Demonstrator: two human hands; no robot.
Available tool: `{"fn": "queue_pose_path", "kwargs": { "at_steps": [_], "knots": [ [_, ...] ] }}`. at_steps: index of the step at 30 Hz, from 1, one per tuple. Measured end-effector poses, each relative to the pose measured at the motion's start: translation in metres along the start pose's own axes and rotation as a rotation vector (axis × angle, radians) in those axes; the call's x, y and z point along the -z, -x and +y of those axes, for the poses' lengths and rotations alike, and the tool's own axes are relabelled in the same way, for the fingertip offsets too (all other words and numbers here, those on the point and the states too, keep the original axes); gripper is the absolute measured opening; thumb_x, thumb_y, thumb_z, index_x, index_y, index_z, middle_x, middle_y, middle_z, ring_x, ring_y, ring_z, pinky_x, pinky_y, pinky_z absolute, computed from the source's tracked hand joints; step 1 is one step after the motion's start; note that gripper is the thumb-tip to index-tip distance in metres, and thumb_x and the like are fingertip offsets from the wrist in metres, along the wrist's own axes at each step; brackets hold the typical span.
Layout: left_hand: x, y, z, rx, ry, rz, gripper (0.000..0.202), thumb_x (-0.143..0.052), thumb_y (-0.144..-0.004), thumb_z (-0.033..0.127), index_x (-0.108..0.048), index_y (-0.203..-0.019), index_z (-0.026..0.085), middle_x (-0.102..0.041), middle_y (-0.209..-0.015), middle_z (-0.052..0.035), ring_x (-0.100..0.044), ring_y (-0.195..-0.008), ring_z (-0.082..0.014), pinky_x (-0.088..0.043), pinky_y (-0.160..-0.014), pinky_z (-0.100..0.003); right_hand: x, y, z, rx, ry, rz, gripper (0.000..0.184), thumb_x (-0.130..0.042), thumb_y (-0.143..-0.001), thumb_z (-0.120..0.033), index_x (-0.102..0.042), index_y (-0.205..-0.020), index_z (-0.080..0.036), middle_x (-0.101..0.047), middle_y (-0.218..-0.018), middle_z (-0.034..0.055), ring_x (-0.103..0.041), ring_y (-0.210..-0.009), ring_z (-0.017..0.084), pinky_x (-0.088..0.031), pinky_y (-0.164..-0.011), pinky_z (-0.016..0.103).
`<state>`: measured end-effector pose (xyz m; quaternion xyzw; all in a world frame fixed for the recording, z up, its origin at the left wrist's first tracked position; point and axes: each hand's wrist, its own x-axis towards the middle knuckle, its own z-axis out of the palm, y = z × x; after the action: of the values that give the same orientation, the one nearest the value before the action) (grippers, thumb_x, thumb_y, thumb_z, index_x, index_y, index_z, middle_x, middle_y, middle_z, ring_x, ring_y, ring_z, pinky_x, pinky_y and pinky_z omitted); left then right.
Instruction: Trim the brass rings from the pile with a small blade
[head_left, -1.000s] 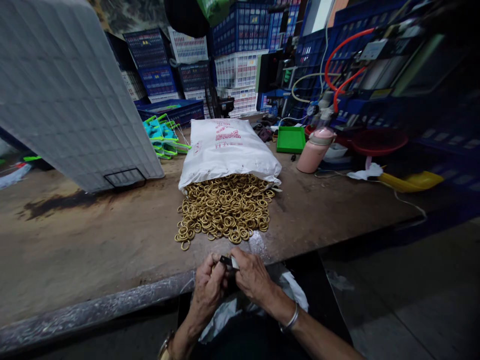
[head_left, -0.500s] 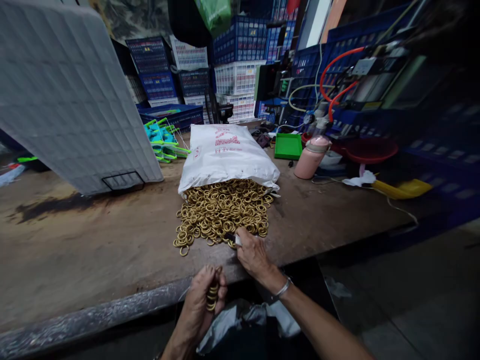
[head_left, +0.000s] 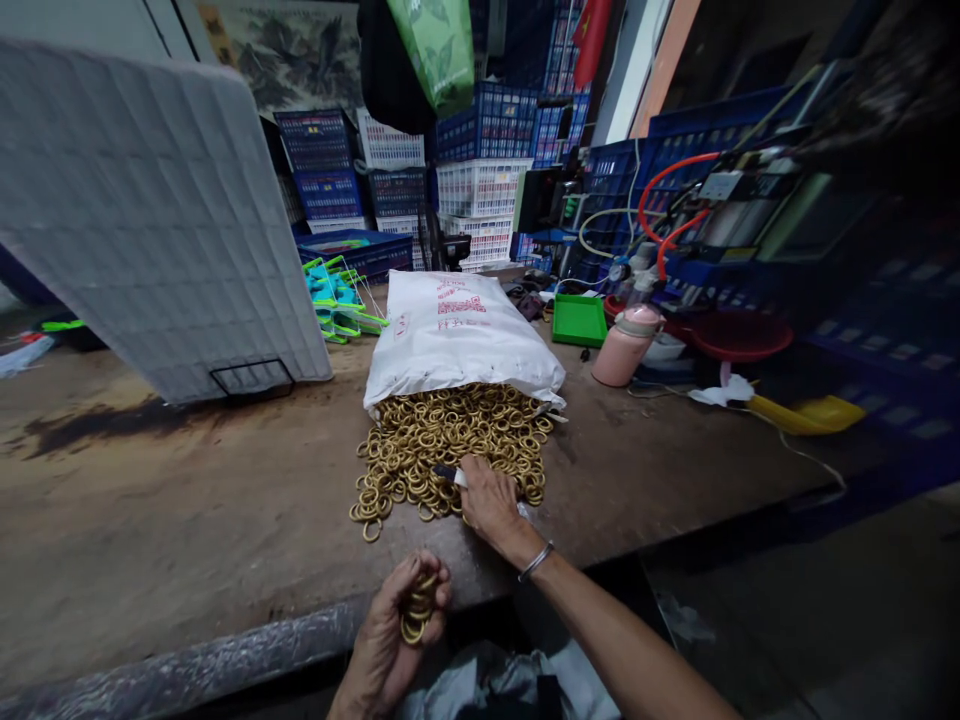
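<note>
Several brass-coloured rings point(head_left: 417, 608) lie stacked in my left hand point(head_left: 386, 612), whose fingers curl round them just off the table's front edge. My right hand point(head_left: 489, 505) grips a small tool point(head_left: 450, 474) with a dark tip and a white part; its exact kind is not clear. The tool's tip is over the near part of a heap of the same rings point(head_left: 442, 435). That heap spills from the mouth of a white woven sack point(head_left: 457, 340) with red print, which lies on its side.
A wooden table point(head_left: 187, 520) has a plastic-wrapped front edge. On the left stands a tall white padded panel point(head_left: 172, 220). To the right are a green tray point(head_left: 579, 320), a pink bottle point(head_left: 626, 348) and a yellow scoop point(head_left: 814, 413). Stacked crates point(head_left: 484, 190) fill the back.
My right hand has moved forward and left with the tool, further over the heap. My left hand has turned more open round its rings. The view has tilted up a little.
</note>
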<state>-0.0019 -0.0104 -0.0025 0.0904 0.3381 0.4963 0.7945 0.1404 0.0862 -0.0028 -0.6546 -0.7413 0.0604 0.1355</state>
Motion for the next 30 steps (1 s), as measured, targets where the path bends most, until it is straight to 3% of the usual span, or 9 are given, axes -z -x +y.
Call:
{"fn": "queue_pose_path", "kwargs": {
  "at_steps": [5, 9, 12, 15, 19, 23, 27, 30],
  "knots": [
    [-0.003, -0.010, 0.001, -0.057, -0.022, 0.000, 0.015, -0.067, -0.066, 0.021, -0.057, -0.068, 0.011, -0.058, -0.073, -0.0044, -0.053, -0.060, -0.0086, -0.029, -0.035, -0.012, 0.006, 0.001, 0.003, -0.020, -0.174, 0.042, 0.015, -0.039, -0.075, -0.012, -0.049, -0.085, -0.018, -0.057, -0.076, 0.0036, -0.051, -0.066, 0.015, -0.028, -0.058, 0.025],
    [-0.014, -0.015, -0.002, -0.197, -0.194, 0.031, 0.020, -0.065, -0.069, 0.029, -0.052, -0.067, 0.013, -0.053, -0.063, 0.0012, -0.048, -0.050, -0.0061, -0.029, -0.034, -0.012, 0.009, 0.014, 0.000, -0.078, -0.583, 0.054, 0.011, -0.039, -0.078, -0.024, -0.046, -0.072, -0.019, -0.049, -0.061, -0.0021, -0.045, -0.058, 0.012, -0.030, -0.056, 0.022],
    [-0.020, -0.018, -0.008, -0.305, -0.346, 0.110, 0.027, -0.065, -0.068, 0.037, -0.052, -0.080, 0.016, -0.050, -0.055, 0.0051, -0.043, -0.041, -0.0050, -0.028, -0.032, -0.012, 0.011, 0.030, -0.007, -0.120, -0.870, 0.007, 0.014, -0.040, -0.077, -0.030, -0.045, -0.070, -0.019, -0.047, -0.060, -0.0039, -0.044, -0.056, 0.011, -0.034, -0.056, 0.021],
    [-0.020, -0.021, -0.012, -0.367, -0.502, 0.157, 0.036, -0.061, -0.069, 0.044, -0.052, -0.089, 0.015, -0.047, -0.047, 0.0075, -0.034, -0.033, -0.0032, -0.026, -0.031, -0.013, 0.009, 0.045, -0.014, -0.175, -1.020, -0.067, 0.012, -0.042, -0.074, -0.031, -0.044, -0.070, -0.019, -0.046, -0.058, -0.0048, -0.044, -0.054, 0.010, -0.036, -0.055, 0.021],
    [-0.016, -0.023, -0.012, -0.402, -0.666, 0.179, 0.033, -0.054, -0.072, 0.048, -0.051, -0.072, 0.015, -0.044, -0.044, 0.0074, -0.031, -0.031, -0.0027, -0.024, -0.032, -0.014, 0.011, 0.056, -0.016, -0.171, -1.074, -0.141, 0.012, -0.044, -0.074, -0.031, -0.044, -0.070, -0.020, -0.045, -0.056, -0.0057, -0.044, -0.053, 0.010, -0.036, -0.055, 0.021],
    [-0.015, -0.018, -0.009, -0.460, -0.839, 0.219, 0.028, -0.053, -0.074, 0.041, -0.049, -0.063, 0.016, -0.043, -0.043, 0.0070, -0.033, -0.035, -0.0043, -0.027, -0.036, -0.016, 0.022, 0.058, -0.010, -0.083, -0.973, -0.156, 0.012, -0.045, -0.075, -0.030, -0.048, -0.072, -0.018, -0.049, -0.062, -0.0038, -0.046, -0.060, 0.010, -0.036, -0.059, 0.021],
    [-0.019, -0.012, -0.007, -0.571, -0.976, 0.112, 0.023, -0.055, -0.073, 0.033, -0.053, -0.058, 0.015, -0.044, -0.047, 0.0055, -0.039, -0.044, -0.0065, -0.033, -0.045, -0.017, 0.029, 0.059, -0.005, 0.047, -0.865, -0.144, 0.017, -0.044, -0.078, -0.033, -0.053, -0.079, -0.018, -0.052, -0.071, -0.0026, -0.045, -0.064, 0.010, -0.033, -0.058, 0.020],
    [-0.021, -0.009, -0.007, -0.578, -0.961, 0.071, 0.022, -0.056, -0.073, 0.033, -0.055, -0.060, 0.015, -0.046, -0.050, 0.0049, -0.041, -0.048, -0.0072, -0.034, -0.049, -0.018, 0.024, 0.059, -0.005, 0.082, -0.847, -0.183, 0.023, -0.041, -0.081, -0.033, -0.050, -0.067, -0.017, -0.046, -0.061, -0.0044, -0.040, -0.058, 0.009, -0.030, -0.054, 0.020]
  ]
}}
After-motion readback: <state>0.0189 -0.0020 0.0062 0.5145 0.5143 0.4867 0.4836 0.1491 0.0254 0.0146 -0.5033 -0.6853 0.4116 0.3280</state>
